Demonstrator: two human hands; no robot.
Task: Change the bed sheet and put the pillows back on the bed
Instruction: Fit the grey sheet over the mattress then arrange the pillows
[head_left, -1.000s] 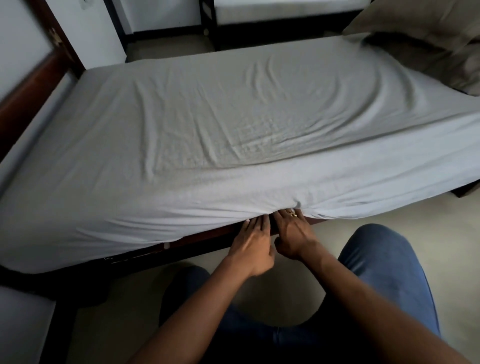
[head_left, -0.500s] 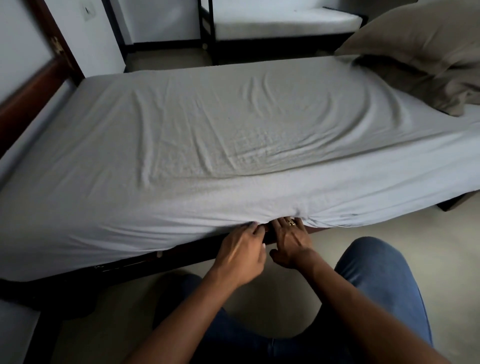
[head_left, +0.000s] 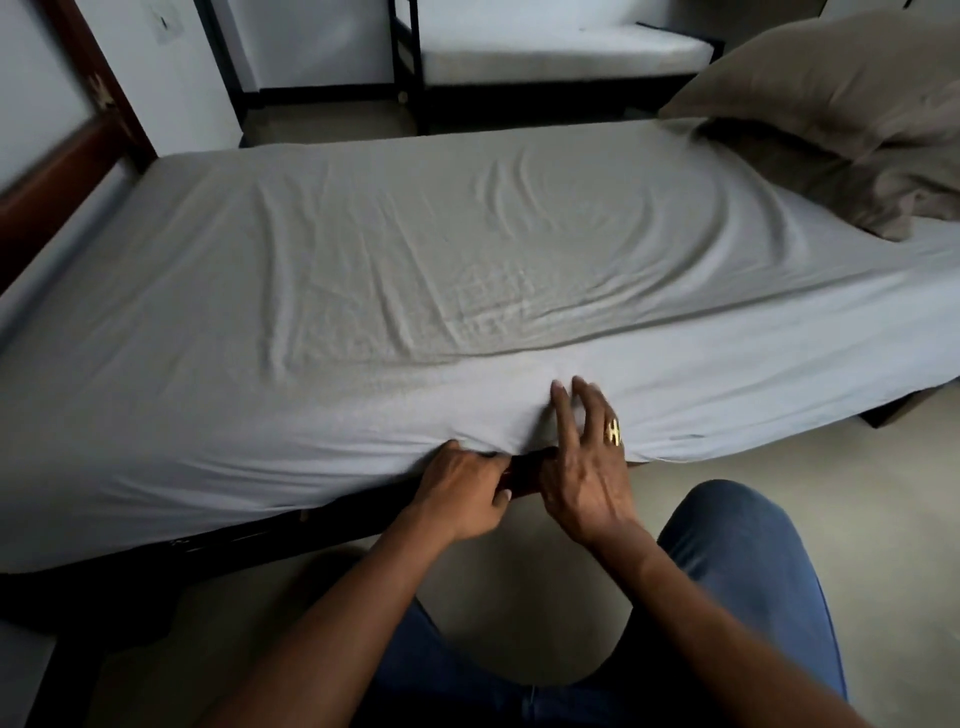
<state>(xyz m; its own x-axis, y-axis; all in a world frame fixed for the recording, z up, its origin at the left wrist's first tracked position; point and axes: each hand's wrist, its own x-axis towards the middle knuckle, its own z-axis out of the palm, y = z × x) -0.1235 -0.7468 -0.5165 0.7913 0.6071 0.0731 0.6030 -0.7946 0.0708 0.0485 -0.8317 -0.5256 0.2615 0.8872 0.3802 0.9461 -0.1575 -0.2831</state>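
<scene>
Pinches sheet (head_left: 415, 249) hem with left grip (head_left: 462, 493); touches sheet just beside with right grip (head_left: 587, 478), fingers spread straight.

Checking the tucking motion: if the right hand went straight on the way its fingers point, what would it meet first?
The pale grey fabric bed sheet, where it hangs down the near side. The right hand points its straight fingers up into it, seemingly touching, though depth is unclear.

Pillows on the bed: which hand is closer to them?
Right. The right hand, spread against the sheet, lies toward the pillows; the left hand, gripping the hem, sits beyond it.
</scene>
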